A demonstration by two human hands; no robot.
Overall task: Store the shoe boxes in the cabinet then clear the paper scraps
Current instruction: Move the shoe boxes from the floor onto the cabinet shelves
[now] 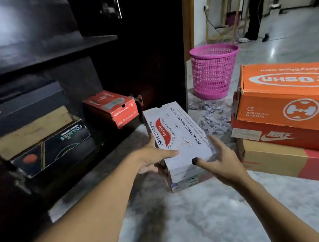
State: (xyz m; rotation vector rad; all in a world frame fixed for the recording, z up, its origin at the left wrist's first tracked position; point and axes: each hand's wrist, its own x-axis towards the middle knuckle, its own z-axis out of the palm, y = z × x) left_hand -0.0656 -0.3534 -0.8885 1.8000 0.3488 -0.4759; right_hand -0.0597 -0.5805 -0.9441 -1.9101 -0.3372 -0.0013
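Cabinet (35, 54) noted left of the left hand (152, 157); dark boxes (50, 146) and a red box (112, 108) shelved inside. White shoe box (179, 136) gripped between both hands, thumbs laid on lid, right hand (220, 158) at its right edge. Paper scraps (209, 115) seen beyond right hand; stacked boxes (287, 110) to its right.

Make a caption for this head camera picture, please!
Left hand and right hand hold a white Skechers box by the cabinet; paper scraps lie behind.

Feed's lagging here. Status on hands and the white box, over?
Left hand and right hand grip white shoe box. Box at cabinet opening. Red box inside, ahead; stack on floor, right.
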